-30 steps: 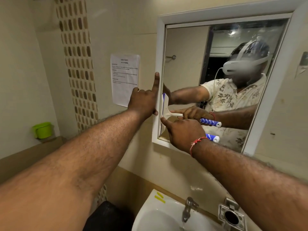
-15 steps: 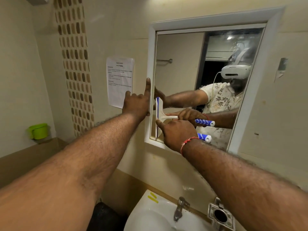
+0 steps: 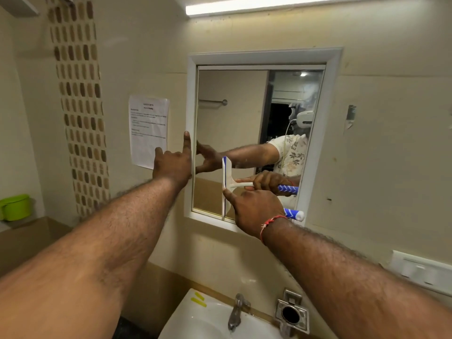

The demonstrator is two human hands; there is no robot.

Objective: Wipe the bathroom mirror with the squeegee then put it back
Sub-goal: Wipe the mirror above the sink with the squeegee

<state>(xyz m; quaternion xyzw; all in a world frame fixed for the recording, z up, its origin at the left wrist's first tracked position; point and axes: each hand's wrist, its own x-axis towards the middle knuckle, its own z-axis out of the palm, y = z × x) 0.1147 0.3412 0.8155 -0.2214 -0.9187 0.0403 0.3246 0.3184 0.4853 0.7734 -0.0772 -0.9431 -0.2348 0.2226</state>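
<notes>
While the right hand [image 3: 254,211] is clenched round the squeegee [image 3: 226,187] handle, index finger stretched toward the blade, the blade stands upright against the mirror [image 3: 232,133] glass low down, near the left-of-centre part, bottom end close to the lower frame. Blue-white handle end [image 3: 294,214] pokes out past the wrist, just in front of the right frame edge. Left hand [image 3: 172,165] grasps nothing: fingers loosely spread, index pointing up along the mirror's left frame, seemingly braced there.

Judgement: mid-wipe, sideways stroke on the lower band; upper glass looks not yet covered, can't tell streaks at this sharpness.

Risks:
- blade is vertical and short of the full height, so bands could be missed and leave lines.
- uneven finger pressure may tilt the blade off the glass, skipping.
- blade bottom could snag on the lower frame lip.
- handle end could knock the right frame as the stroke runs that way.
- a slipped grip would drop it into the sink [image 3: 195,321] below, by the tap [image 3: 236,311].

Put-back spot not identifiable.
</notes>
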